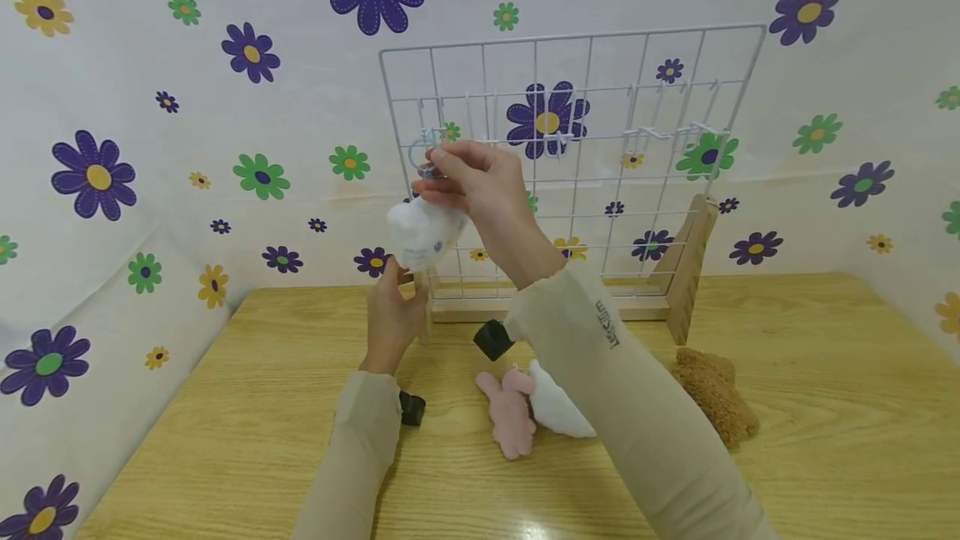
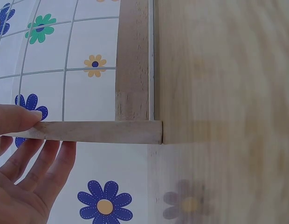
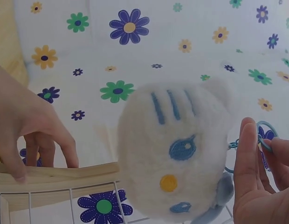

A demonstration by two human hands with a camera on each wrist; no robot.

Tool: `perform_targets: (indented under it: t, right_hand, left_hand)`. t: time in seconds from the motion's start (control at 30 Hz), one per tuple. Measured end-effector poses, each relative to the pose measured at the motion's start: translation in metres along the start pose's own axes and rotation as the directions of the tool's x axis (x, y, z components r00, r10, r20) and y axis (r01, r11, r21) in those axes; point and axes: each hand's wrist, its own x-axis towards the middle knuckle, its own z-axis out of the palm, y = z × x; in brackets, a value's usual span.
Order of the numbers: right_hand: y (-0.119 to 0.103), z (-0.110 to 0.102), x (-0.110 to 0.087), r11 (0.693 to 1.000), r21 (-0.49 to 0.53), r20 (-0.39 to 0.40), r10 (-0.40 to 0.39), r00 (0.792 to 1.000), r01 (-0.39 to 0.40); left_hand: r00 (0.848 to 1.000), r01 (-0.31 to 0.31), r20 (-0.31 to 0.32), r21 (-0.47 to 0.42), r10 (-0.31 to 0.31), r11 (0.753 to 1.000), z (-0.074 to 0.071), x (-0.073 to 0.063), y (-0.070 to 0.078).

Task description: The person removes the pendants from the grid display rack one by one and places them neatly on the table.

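A white plush keychain point(image 3: 177, 149) with blue eyes and a yellow nose hangs near the left side of the wire rack. My right hand point(image 1: 491, 198) pinches its light-blue ring and chain point(image 3: 268, 133) between thumb and fingers, close to the hooks on the upper left of the grid. Lower down, my left hand point(image 1: 392, 315) grips the wooden side post point(image 2: 102, 132) of the rack, thumb on one face and fingers on the other. In the head view the plush partly covers that post.
The white wire grid rack point(image 1: 573, 215) stands on the wooden table point(image 1: 300, 440), with several hooks point(image 1: 667, 132) on its upper part. Nearer lie a pink bunny plush point(image 1: 512, 415), a white plush point(image 1: 558, 402) partly behind my right sleeve, and a brown plush point(image 1: 716, 394). Flowered cloth point(image 1: 187, 107) hangs behind.
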Motion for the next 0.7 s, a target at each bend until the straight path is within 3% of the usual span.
perform_targets:
  t: [0.37, 0.7]
  right_hand:
    - [0.013, -0.006, -0.014, 0.996, -0.084, 0.033, -0.018, 0.999, 0.021]
    - [0.02, -0.013, -0.019, 0.973, -0.229, 0.033, -0.024, 0.999, 0.03]
  left_hand:
    - [1.0, 0.018, 0.001, 0.035, -0.018, 0.999, 0.0, 0.0, -0.001]
    - [1.0, -0.009, -0.008, -0.055, 0.009, 0.998, 0.001, 0.0, -0.005]
